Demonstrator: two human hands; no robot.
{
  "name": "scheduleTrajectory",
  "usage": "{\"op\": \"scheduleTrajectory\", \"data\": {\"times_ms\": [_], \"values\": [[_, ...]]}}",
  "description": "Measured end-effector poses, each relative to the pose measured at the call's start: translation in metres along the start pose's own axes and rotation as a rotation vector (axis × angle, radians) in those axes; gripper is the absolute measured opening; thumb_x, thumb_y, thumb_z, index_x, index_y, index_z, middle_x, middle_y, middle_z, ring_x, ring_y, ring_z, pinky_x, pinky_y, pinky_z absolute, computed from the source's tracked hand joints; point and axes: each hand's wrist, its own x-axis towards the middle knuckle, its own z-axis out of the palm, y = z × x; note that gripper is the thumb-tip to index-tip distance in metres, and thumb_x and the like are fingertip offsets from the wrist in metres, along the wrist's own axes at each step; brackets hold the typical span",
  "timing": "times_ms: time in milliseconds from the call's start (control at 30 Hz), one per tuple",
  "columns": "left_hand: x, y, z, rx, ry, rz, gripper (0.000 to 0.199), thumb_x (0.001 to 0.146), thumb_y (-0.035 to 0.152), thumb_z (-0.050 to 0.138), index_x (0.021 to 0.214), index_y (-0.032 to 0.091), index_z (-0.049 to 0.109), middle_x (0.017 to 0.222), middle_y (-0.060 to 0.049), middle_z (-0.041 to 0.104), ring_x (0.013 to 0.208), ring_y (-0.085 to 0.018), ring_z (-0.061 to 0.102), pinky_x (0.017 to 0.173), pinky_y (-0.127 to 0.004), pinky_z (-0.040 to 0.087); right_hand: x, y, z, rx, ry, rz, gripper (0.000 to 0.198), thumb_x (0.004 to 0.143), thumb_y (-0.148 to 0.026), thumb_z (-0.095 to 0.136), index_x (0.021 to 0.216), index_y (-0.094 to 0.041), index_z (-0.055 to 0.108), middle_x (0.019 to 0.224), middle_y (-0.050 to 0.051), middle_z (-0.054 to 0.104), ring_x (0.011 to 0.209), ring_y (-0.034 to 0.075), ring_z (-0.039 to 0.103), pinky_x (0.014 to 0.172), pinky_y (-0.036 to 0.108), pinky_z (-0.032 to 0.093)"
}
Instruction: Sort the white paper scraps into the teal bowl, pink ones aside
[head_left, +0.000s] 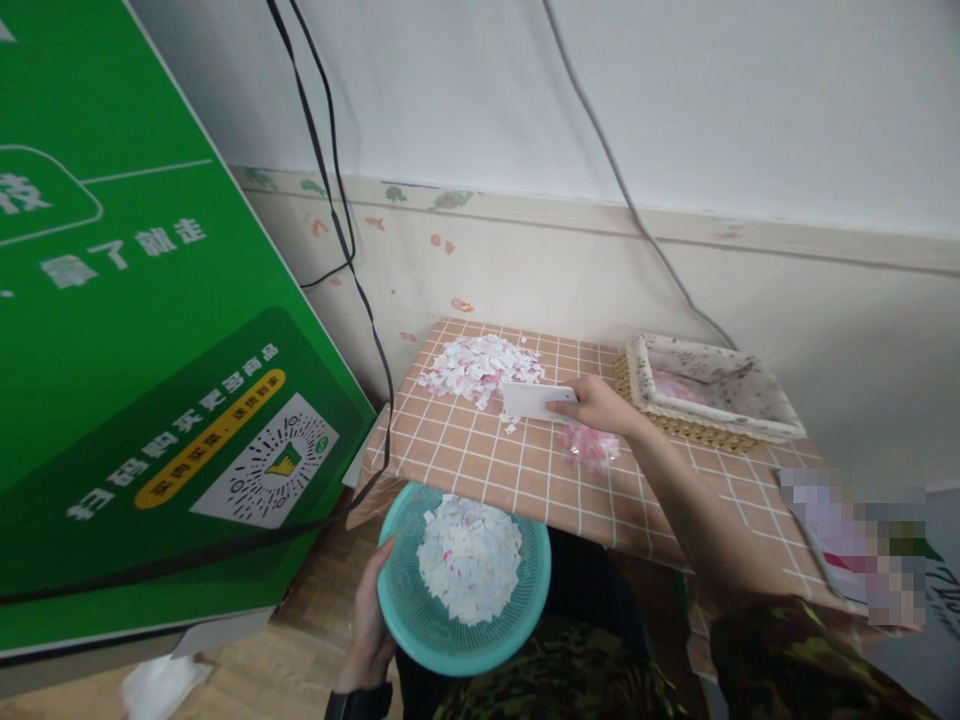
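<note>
Probably scraping: right grip [596,403] clamped on white scraper [529,401], paper scraps [478,366] just left of it; left grip [373,612] clasps turquoise colander [531,630]. Next sweep likely wants scraper flat.

A camouflage sleeve [787,660], mottled olive, brown and black, covers the right upper arm. The shirt front [555,680] matches it. Black trousers [581,580] and a black left cuff or band [360,703] show too.
</note>
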Motion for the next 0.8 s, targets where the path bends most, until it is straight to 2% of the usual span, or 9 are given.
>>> {"op": "scheduleTrajectory", "data": {"times_ms": [167, 333, 533, 700, 800], "values": [[0.000, 0.000, 0.000, 0.002, -0.002, -0.003, 0.022, 0.068, 0.026, 0.066, 0.083, 0.012, 0.073, 0.081, -0.012, 0.074, 0.083, -0.031, 0.068, 0.080, -0.044, 0.052, 0.003, -0.003, 0.002, -0.054, 0.030, -0.012, 0.025, 0.082, -0.034, 0.053, 0.068, -0.015, 0.061, 0.056, -0.001, 0.053, 0.052, 0.010, 0.045, 0.052, 0.024, 0.032], [0.000, -0.001, -0.001, -0.001, -0.012, -0.008, 0.022, 0.068, 0.027, 0.067, 0.084, 0.012, 0.073, 0.082, -0.012, 0.074, 0.084, -0.031, 0.068, 0.081, -0.044, 0.051, -0.001, -0.009, -0.007, -0.057, -0.047, -0.042, 0.022, 0.079, -0.031, 0.057, 0.065, -0.014, 0.063, 0.052, -0.001, 0.053, 0.049, 0.009, 0.045, 0.052, 0.023, 0.033], [-0.002, 0.000, 0.000, 0.006, -0.020, -0.007, 0.022, 0.068, 0.026, 0.067, 0.083, 0.012, 0.073, 0.081, -0.011, 0.074, 0.084, -0.031, 0.068, 0.080, -0.044, 0.052, 0.001, -0.015, -0.004, 0.010, -0.050, -0.079, 0.022, 0.083, -0.032, 0.053, 0.082, -0.015, 0.067, 0.062, 0.001, 0.060, 0.057, 0.011, 0.050, 0.056, 0.023, 0.035], [-0.002, 0.000, 0.000, 0.002, -0.011, -0.015, 0.020, 0.067, 0.026, 0.067, 0.081, 0.012, 0.073, 0.080, -0.011, 0.074, 0.080, -0.031, 0.068, 0.079, -0.045, 0.052, -0.009, -0.015, -0.006, -0.039, -0.093, 0.010, 0.024, 0.080, -0.034, 0.056, 0.066, -0.015, 0.063, 0.053, 0.000, 0.055, 0.049, 0.010, 0.046, 0.049, 0.023, 0.031], [0.000, -0.001, -0.002, 0.004, -0.015, -0.035, 0.021, 0.069, 0.027, 0.067, 0.082, 0.012, 0.073, 0.081, -0.011, 0.074, 0.081, -0.030, 0.069, 0.079, -0.043, 0.052, -0.027, -0.014, -0.010, -0.083, 0.021, 0.055, 0.025, 0.080, -0.035, 0.055, 0.065, -0.016, 0.062, 0.052, 0.000, 0.055, 0.049, 0.011, 0.046, 0.049, 0.024, 0.030]]}}
